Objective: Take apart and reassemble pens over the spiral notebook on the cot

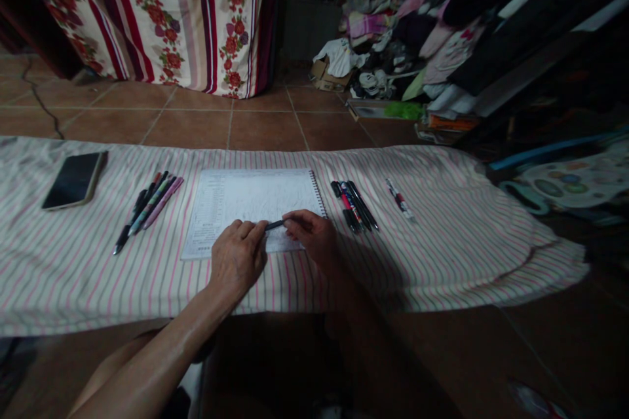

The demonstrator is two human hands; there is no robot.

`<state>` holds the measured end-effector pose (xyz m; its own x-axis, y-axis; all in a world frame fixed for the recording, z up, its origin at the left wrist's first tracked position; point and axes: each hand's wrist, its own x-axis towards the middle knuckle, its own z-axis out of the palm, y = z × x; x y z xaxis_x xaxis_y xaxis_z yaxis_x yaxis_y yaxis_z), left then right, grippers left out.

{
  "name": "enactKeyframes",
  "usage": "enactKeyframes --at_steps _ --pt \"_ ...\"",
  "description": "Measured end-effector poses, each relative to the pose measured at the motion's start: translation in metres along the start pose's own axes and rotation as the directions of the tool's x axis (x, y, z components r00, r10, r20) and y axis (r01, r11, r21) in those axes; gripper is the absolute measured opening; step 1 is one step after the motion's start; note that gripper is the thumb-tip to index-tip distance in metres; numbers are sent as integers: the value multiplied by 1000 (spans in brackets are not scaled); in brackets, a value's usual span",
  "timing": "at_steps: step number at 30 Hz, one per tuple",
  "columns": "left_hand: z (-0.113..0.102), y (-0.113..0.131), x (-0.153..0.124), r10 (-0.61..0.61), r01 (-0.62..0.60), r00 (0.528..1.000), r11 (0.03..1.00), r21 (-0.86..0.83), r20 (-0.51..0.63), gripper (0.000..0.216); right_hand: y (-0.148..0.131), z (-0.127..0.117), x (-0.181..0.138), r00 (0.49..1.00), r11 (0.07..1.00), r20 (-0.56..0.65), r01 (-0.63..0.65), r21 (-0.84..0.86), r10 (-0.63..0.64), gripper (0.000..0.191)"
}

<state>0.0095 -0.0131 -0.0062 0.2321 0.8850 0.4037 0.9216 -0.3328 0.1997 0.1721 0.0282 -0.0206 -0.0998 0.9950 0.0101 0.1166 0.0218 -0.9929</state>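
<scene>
Between my two hands a dark pen [274, 225] lies roughly level above the lower part of a spiral-bound notebook [260, 193]. My left hand [239, 254] grips the pen's left end with thumb and fingers closed. At the other end, my right hand [312, 232] pinches the pen between thumb and fingertips. The notebook's page is pale with faint marks, a printed column runs down its left side, and the spiral is on the right. Both hands cover parts of its lower edge.
Several pens [152, 203] lie left of the notebook, beside a phone [75, 180]. More pens [354, 206] and one separate pen [400, 200] lie to the right. A striped cloth [442, 236] covers the surface. Beyond are a floral curtain [157, 13] and heaped clothes [417, 26].
</scene>
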Motion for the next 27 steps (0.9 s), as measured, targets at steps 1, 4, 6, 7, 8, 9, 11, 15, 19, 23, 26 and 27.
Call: enactKeyframes --at_steps 1,4,6,7,8,9,11,15,19,23,26,27 --pt "0 0 0 7 -7 1000 1000 -2 -6 27 -1 -1 0 1000 1000 12 -7 -8 7 18" --pt "-2 0 -1 28 -28 999 1000 -14 -17 28 -3 -4 -1 999 999 53 -4 -45 7 19" --pt "-3 0 -1 39 -39 999 999 -24 -25 30 -4 -5 -1 996 995 82 24 -99 -16 20" --pt "-3 0 -1 44 -45 999 999 -30 -30 31 -5 -6 -2 996 990 90 38 -133 -27 21" --pt "-3 0 -1 49 -50 998 998 -36 -36 32 -5 -5 -2 995 984 89 52 -171 -37 23" --pt "-2 1 -1 55 -57 998 998 -41 -41 33 -5 -5 -2 996 974 80 64 -217 -48 25" --pt "-1 1 -2 70 -72 996 996 -51 -50 33 -6 -4 -3 995 944 53 93 -316 -80 31" --pt "1 2 -3 65 -67 997 996 -64 -43 31 -7 -4 -4 987 884 44 159 -439 -156 39" --pt "1 1 -1 -22 23 1000 995 -96 11 26 -6 -4 -5 991 944 41 136 -301 -130 33" --pt "-1 1 0 -90 93 995 991 -97 34 26 -2 -1 -3 998 992 1 69 -102 -69 34" --pt "-2 2 0 -88 91 995 992 -85 39 26 -1 1 -3 997 994 -6 72 -85 -72 23" --pt "-2 2 0 -83 86 996 993 -83 39 26 -1 1 -3 997 993 -6 74 -90 -75 20"
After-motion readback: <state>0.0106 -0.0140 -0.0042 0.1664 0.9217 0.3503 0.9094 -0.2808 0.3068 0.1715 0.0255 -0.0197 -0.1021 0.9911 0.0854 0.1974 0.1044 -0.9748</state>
